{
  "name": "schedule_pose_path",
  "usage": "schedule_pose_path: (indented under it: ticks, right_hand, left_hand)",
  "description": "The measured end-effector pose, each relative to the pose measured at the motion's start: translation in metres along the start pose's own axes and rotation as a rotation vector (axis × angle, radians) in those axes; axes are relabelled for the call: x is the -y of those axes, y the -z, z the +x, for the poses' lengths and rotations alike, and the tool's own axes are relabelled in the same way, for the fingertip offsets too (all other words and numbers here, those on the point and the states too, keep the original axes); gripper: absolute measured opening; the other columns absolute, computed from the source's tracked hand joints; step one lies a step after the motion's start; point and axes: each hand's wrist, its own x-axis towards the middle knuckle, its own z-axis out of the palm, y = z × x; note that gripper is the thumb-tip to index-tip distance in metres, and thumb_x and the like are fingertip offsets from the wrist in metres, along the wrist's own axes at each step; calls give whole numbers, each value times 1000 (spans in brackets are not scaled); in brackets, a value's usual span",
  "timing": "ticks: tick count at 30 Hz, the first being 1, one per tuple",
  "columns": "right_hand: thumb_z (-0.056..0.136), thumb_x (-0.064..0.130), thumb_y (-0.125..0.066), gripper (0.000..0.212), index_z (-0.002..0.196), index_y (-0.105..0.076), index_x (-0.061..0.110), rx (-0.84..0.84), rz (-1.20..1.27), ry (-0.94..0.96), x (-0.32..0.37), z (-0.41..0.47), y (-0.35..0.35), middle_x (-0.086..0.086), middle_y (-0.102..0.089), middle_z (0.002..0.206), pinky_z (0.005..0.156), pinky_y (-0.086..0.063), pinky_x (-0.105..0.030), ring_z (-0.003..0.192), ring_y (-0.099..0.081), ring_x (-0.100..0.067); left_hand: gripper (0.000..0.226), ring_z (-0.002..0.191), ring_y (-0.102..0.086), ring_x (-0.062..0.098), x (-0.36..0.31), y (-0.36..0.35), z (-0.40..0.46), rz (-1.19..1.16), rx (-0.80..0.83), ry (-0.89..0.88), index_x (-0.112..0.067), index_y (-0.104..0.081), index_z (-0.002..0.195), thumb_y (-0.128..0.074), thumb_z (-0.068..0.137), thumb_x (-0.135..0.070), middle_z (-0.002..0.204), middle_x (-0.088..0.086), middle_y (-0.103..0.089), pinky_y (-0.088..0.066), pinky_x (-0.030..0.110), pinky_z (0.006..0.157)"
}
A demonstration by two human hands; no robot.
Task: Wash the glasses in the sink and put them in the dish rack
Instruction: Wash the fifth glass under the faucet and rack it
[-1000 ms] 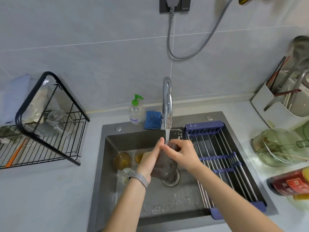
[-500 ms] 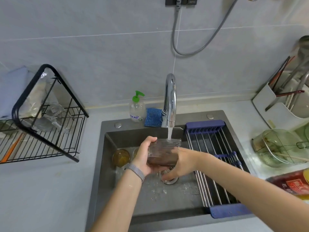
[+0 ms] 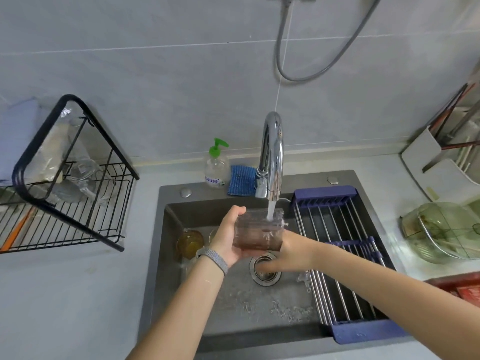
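Faucet glossy chrome – sink matt grey – glass ribbed, clear

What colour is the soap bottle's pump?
Bright green, on the clear soap bottle; head view shows it.

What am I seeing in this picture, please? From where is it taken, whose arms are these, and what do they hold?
There is no machine here. A camera worn on a person's head looks down, so the two arms are the person's own. The left hand and the right hand hold a dark ribbed glass on its side under water running from the tap. Below is a grey sink; a glass of yellow liquid waits in it. A blue roll-up rack lies over its right side. On the counter to the left stands a black wire dish rack.
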Motion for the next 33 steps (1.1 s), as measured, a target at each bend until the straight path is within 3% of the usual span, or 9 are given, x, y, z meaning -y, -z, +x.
schedule_pose_path:
  ticks: [2,4,8,12,17,22,27,30,33]
  right_hand:
    - [83,58,-60,71,146,-36,37,61,-503,22,-18,2,-1,10,-43,148,112,-36,-31,134,-41,-11]
    - [84,64,-60,71,145,-40,32,10,-472,86,-17,1,11,21,-47,142,108,-38,-28,129,-45,-4]
    - [88,55,-61,24,90,-64,31,-448,369,-80,15,-4,6,29,-64,80,74,-41,-18,81,-57,12]
    - [84,66,-52,48,118,-59,32,-831,1087,-348,37,9,-49,3,-64,121,104,-44,-51,117,-59,-20]
    - [91,49,-53,55,111,-66,-1,-789,1937,-343,43,20,-45,-21,-71,105,82,-59,-42,95,-70,-33]
    - [48,61,-84,101,129,-57,7,-874,1691,-583,35,29,-45,-20,-67,120,91,-55,-48,104,-68,-35]
    - [46,72,-81,110,138,-44,25,-722,1328,-762,34,31,-55,-4,-64,127,93,-54,-48,107,-67,-26]
    - [68,58,-77,81,132,-54,14,-823,1507,-752,29,34,-48,-9,-70,115,90,-57,-45,98,-71,-24]
    - [67,54,-80,102,148,-34,13,-842,1498,-737,37,28,-41,-12,-60,132,96,-52,-47,110,-65,-28]
  left_hand:
    - [36,102,-64,35,1,1,0,33,-11,44,-12,-65,103,-55,87,-43,105,17,-70,-50,57,93]
    - [39,104,-63,36,3,1,-2,-14,-13,3,-11,-66,105,-57,86,-43,107,18,-69,-49,58,94]
    - [57,100,-67,36,10,2,-9,-113,-38,-264,-6,-61,121,-68,78,-44,115,21,-67,-56,49,79]
    - [58,104,-67,28,25,-8,-20,72,-148,-557,-27,-51,120,-73,69,-42,118,11,-63,-57,49,85]
    - [60,104,-55,-3,55,-17,-33,596,-247,-795,-20,-43,118,-72,69,-38,120,2,-47,-43,6,85]
    - [56,123,-35,5,50,-17,-29,1078,-415,-886,-12,-53,127,-35,90,-50,135,-2,-44,-28,29,113]
    - [52,139,-38,22,2,-19,-18,982,-287,-332,-16,-33,150,-15,107,-39,153,7,-39,-29,31,111]
    - [59,142,-35,25,16,-51,-28,1220,-380,-377,-16,-24,153,-12,104,-47,158,4,-30,-26,48,117]
    - [60,143,-33,22,24,-50,-17,1078,-384,-362,-20,-25,154,-12,103,-48,160,2,-26,-29,43,117]
